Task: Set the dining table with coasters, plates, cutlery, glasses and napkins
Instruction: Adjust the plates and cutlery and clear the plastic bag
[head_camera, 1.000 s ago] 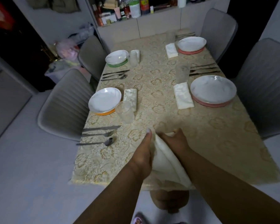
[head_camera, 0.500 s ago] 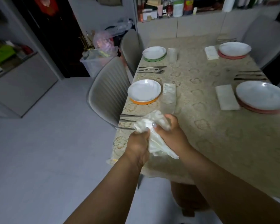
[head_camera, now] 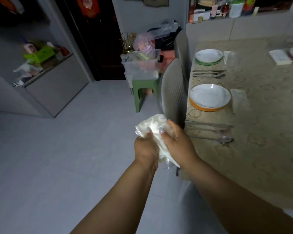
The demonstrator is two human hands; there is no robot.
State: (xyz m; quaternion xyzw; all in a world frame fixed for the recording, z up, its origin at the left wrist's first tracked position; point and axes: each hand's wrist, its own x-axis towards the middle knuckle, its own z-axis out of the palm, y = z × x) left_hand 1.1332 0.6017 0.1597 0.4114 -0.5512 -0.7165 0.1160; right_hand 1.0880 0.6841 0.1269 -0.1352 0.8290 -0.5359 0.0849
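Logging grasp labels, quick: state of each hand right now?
Left hand: closed, holding the cloth.
Right hand: closed on the same cloth.

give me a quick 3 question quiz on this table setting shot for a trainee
1. True or false: both hands grip the white cloth.
2. What colour coaster lies under the nearer plate? A green B orange C blue
3. Which piece of cutlery lies closest to the right hand?

Key
1. True: left hand and right hand both hold it.
2. B
3. The spoon.
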